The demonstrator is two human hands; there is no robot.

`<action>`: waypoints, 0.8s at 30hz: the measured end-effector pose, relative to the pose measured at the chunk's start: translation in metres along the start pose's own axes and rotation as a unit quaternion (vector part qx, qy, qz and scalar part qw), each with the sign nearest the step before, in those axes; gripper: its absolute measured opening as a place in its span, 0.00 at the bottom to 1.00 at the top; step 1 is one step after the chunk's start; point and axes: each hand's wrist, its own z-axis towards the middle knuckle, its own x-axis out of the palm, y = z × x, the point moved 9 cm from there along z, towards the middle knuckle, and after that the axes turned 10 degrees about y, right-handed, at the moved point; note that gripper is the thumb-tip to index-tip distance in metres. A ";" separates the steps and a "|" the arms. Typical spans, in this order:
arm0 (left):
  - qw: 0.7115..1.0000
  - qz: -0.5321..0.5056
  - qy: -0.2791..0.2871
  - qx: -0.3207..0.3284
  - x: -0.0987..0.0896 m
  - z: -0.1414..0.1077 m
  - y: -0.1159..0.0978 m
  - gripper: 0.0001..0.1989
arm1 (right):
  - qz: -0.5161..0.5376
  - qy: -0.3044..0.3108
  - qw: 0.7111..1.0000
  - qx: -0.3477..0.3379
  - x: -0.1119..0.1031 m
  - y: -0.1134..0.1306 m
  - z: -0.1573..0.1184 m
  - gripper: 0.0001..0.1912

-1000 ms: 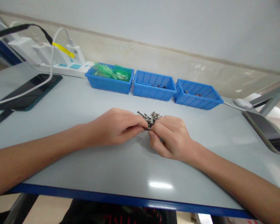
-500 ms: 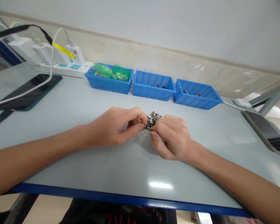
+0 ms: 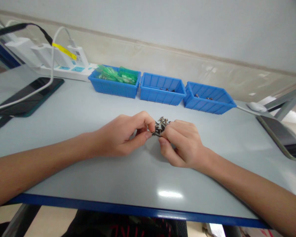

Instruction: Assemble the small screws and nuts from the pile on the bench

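Observation:
My left hand (image 3: 124, 134) is closed in a pinch, thumb and index finger on one end of a thin dark screw (image 3: 157, 134). Opposite it, my right hand (image 3: 184, 142) pinches the other end, its fingers curled under. The screw lies roughly level between the fingertips; both its ends are covered by them. Just behind the fingers, a small heap of loose metal screws (image 3: 162, 121), some silvery and some dark, rests on the grey tabletop (image 3: 128, 181). Part of the heap is hidden by my hands.
Along the wall stand three blue bins: the left bin (image 3: 113, 88) with green plastic bags, the middle bin (image 3: 161, 96) and right bin (image 3: 207, 104) with a few small parts. A power strip (image 3: 71, 73), a cabled phone (image 3: 27, 98) and another phone (image 3: 283, 138) flank them.
Both hands keep nearly the same pose over the screws, with only slight finger movement. The dark screw between the fingertips shows a little more clearly. The whole view has shifted slightly.

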 end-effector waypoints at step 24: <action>0.999 0.013 -0.036 -0.020 -0.007 -0.001 0.003 0.01 | 0.033 -0.050 0.998 0.037 -0.008 -0.006 -0.004 0.09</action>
